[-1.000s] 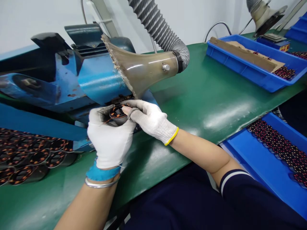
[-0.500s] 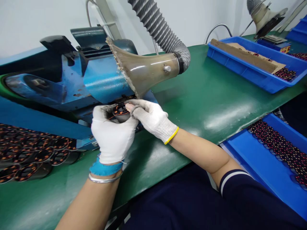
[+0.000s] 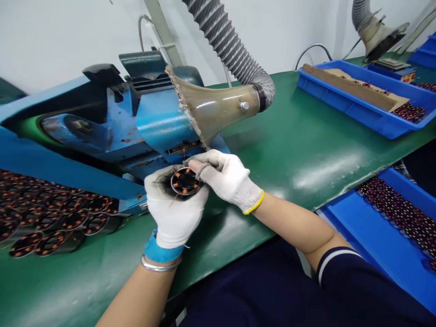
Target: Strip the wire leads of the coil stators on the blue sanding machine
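Note:
My left hand (image 3: 173, 213), in a white glove, is wrapped round a small round stator (image 3: 185, 181) with copper windings, its open face turned up toward me. My right hand (image 3: 228, 179), also gloved, pinches at the stator's right edge with thumb and forefinger. Both hands hover just in front of the blue machine (image 3: 150, 122), below the mouth of the beige suction funnel (image 3: 211, 109). A thin copper wire trails from the stator's lower left.
A grey ribbed hose (image 3: 231, 45) feeds the funnel. Rows of several more stators (image 3: 51, 218) lie on the green bench (image 3: 299, 145) at left. Blue trays with parts stand at the back right (image 3: 357, 100) and at the near right (image 3: 381, 227). A second funnel (image 3: 378, 32) hangs at far right.
Both hands have drawn the stator away from the machine's slot, down and toward me, and tilted its face upward. The view has shifted a little to the left.

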A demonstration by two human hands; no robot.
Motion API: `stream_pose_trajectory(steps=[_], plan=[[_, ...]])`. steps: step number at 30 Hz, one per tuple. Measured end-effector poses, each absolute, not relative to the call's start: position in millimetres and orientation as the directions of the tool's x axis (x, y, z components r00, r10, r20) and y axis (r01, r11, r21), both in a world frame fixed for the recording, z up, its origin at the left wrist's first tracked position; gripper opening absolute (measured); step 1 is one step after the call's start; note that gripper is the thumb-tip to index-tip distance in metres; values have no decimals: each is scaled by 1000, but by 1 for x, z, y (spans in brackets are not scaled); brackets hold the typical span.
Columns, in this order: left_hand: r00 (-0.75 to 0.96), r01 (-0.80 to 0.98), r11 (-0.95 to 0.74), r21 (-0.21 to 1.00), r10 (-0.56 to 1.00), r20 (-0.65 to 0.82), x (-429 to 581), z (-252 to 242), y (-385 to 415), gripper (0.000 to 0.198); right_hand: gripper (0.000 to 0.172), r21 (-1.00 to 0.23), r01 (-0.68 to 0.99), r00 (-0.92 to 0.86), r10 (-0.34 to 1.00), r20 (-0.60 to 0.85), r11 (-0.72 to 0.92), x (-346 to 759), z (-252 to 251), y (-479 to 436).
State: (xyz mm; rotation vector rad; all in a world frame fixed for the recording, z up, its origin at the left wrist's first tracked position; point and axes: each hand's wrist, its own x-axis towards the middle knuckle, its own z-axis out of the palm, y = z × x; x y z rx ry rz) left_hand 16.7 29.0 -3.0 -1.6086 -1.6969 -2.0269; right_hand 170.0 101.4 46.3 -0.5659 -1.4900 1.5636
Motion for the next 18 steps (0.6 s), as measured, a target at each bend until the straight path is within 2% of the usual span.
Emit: stream_pose_trajectory(steps=[2,4,7,10,14,18], plan=[[-416,595,-417,687,571,707,16,-8,24,54,21,-942,-222,-471,818,330,252,175,49,101],[-414,590,-382,711,614,672,14,-9,22,53,19,-936,-190,-446,824,350,295,178,51,104],[-486,582,-295,758,621,615,10,-6,21,53,29,-959,-167,-415,866,279,230,182,55,110],[-485,568,-285,772,642,594,12,0,20,52,33,-972,-117,-465,854,233,202,184,62,107],[-475,563,-281,778,660,582,17,3,18,50,28,-968,-104,-563,789,248,229,186,67,99],[-493,533,-241,811,690,530,12,1,18,54,21,-985,-112,-565,807,171,130,194,71,110]])
